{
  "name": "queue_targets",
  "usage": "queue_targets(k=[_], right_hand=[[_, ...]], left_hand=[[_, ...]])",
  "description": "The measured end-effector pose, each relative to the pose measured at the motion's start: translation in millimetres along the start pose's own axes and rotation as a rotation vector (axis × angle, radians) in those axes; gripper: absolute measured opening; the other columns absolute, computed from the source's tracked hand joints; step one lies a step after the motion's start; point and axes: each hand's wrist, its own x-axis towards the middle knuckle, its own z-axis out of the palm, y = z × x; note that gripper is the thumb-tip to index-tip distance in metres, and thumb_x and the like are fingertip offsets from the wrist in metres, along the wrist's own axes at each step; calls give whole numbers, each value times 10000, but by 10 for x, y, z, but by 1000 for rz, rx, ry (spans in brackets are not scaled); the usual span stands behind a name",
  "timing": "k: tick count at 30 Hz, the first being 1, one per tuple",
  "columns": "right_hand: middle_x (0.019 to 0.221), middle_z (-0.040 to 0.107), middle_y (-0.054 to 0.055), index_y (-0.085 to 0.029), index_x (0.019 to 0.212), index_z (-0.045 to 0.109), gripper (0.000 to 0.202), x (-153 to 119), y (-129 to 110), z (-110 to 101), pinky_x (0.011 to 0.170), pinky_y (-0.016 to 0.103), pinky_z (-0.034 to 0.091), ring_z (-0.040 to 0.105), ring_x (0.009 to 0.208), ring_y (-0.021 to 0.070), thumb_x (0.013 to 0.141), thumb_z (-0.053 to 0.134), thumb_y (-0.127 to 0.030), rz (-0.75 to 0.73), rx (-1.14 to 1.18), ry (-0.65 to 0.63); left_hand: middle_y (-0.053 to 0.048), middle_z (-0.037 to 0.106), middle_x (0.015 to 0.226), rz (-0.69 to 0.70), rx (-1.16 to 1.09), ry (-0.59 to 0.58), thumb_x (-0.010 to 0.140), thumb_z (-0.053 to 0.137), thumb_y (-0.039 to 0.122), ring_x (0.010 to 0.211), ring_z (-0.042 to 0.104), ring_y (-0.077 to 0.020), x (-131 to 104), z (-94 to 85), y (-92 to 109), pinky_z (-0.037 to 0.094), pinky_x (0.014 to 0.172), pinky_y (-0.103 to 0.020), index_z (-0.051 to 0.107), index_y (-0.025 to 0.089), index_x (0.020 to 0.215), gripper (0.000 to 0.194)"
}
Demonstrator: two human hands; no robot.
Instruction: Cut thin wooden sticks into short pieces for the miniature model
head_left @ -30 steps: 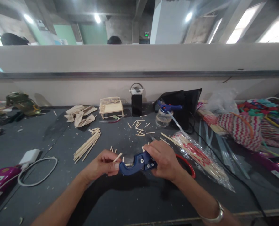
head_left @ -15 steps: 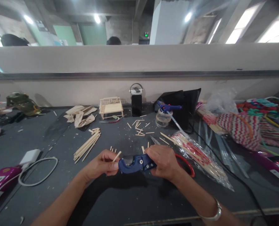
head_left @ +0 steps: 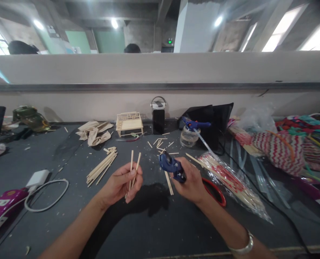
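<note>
Two thin wooden sticks (head_left: 132, 169) stand upright between the fingers of my left hand (head_left: 123, 183). My right hand (head_left: 189, 180) is wrapped round a blue cutter (head_left: 172, 166), its curved head pointing left, apart from the sticks. Under the cutter, a pair of sticks (head_left: 169, 183) lies on the dark table. Left of my left hand rests a bundle of longer sticks (head_left: 102, 167). Short cut pieces (head_left: 159, 142) are scattered beyond my hands. At the back stands a small wooden furniture model (head_left: 129, 124).
Red-handled scissors (head_left: 216, 192) and a plastic bag of sticks (head_left: 232, 180) lie right of my right hand. A blue glue gun (head_left: 196, 124) rests on a glass jar (head_left: 188, 138). A purple power strip (head_left: 6, 207) sits at left, crumpled paper (head_left: 95, 132) at back left.
The cutter has moved right and up, away from my left hand, and tilted. My left hand has turned, and its sticks now point up. The pair of sticks under the cutter shows more fully.
</note>
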Motion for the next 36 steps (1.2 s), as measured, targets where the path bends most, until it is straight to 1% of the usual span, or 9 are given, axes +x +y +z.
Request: queue_targets(k=[3, 7, 11, 15, 20, 24, 27, 30, 36], right_hand=[[885, 585, 36, -218, 1017, 478, 337, -10, 26, 19, 732, 311, 469, 588, 817, 202, 708, 536, -94, 45, 38, 2], [856, 582, 18, -232, 1001, 480, 281, -3, 34, 32, 696, 298, 465, 584, 768, 187, 748, 559, -139, 90, 63, 9], [808, 560, -2, -235, 967, 478, 208, 13, 23, 39, 668, 277, 453, 564, 714, 165, 786, 558, -172, 108, 50, 23], [775, 537, -15, -235, 934, 474, 164, 16, 19, 51, 648, 265, 443, 539, 674, 152, 799, 555, -189, 133, 50, 31], [789, 546, -11, -236, 952, 472, 176, 12, 23, 60, 653, 271, 446, 536, 665, 155, 799, 550, -200, 145, 52, 45], [796, 557, -6, -235, 960, 475, 189, 17, 22, 54, 654, 276, 450, 545, 676, 161, 793, 555, -201, 142, 50, 51], [799, 560, 2, -229, 954, 480, 179, 20, 19, 45, 662, 281, 454, 553, 693, 167, 795, 558, -201, 137, 59, 35], [819, 564, 10, -229, 965, 477, 192, 18, 20, 39, 682, 287, 457, 561, 724, 175, 795, 562, -198, 145, 66, 23], [840, 575, 13, -226, 981, 482, 226, 15, 28, 40, 694, 284, 459, 572, 745, 178, 777, 572, -187, 148, 76, 24]], left_hand=[[18, 524, 622, 28, -50, 86, 911, 458, 214, 423, 450, -66, 31, 33, 29, 362, 411, -168, 545, 189, 917, 90], [37, 408, 648, 77, -123, 207, 890, 518, 236, 515, 373, -54, 62, 24, 46, 324, 489, -170, 559, 177, 931, 83], [32, 385, 658, 157, -44, 265, 884, 541, 269, 597, 382, -80, 88, 26, -33, 369, 614, -224, 585, 166, 904, 114], [7, 454, 716, 197, 56, 268, 872, 568, 301, 712, 432, -110, 125, 66, -180, 350, 705, -253, 582, 162, 828, 147], [6, 476, 710, 87, 138, 233, 883, 552, 335, 737, 460, -132, 138, 77, -292, 341, 752, -284, 570, 164, 819, 184], [9, 482, 718, 71, 176, 233, 884, 551, 339, 712, 452, -122, 129, 83, -310, 351, 792, -304, 561, 164, 841, 181], [42, 405, 654, 100, 149, 252, 889, 542, 360, 637, 392, -102, 135, 95, -344, 370, 788, -313, 548, 176, 872, 185], [57, 342, 623, 138, 185, 304, 887, 537, 388, 598, 336, -97, 143, 111, -386, 361, 689, -278, 544, 186, 904, 202], [33, 413, 679, 105, 188, 364, 859, 554, 448, 620, 337, -102, 128, 172, -392, 312, 628, -260, 563, 177, 849, 271]])
